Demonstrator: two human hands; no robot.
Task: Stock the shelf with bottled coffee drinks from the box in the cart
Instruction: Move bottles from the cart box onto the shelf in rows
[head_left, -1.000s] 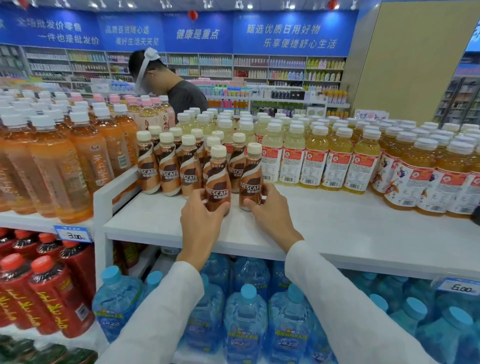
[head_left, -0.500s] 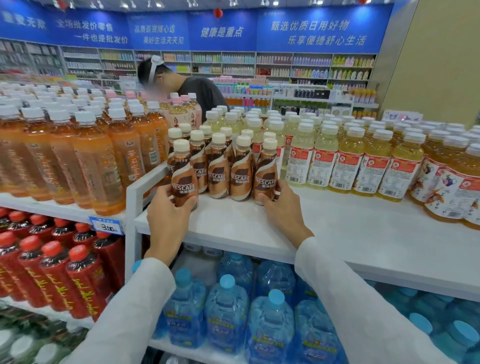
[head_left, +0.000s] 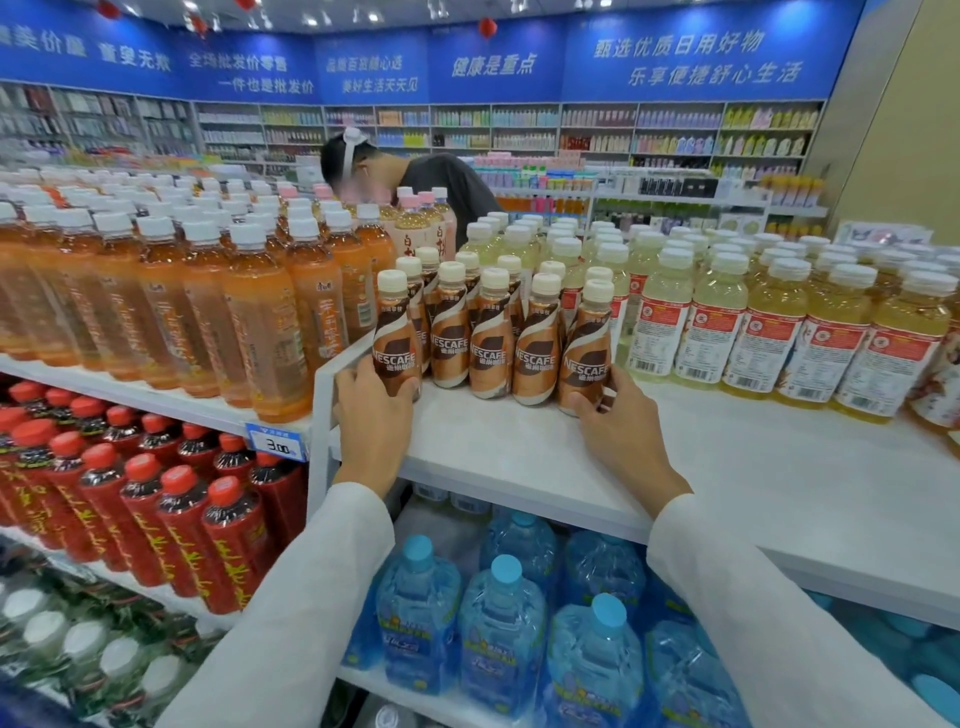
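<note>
2 bottled coffee drinks (head_left: 491, 345) are held at the ends of a front row of 5 on the white shelf (head_left: 519, 457). The left grip (head_left: 371, 415) is curled round the leftmost bottle (head_left: 396, 332), close against the shelf's side rail (head_left: 324, 395). The right grip (head_left: 618, 431) is wrapped round the base of the rightmost bottle (head_left: 587, 343). The step is judged to be squaring the row. Both end bottles are best kept upright and eased inward until the bodies touch. Labels should be turned forward and kept clear of the yellow drinks (head_left: 657, 322) just beside. Low holds are advised so that nothing is tipped.
</note>
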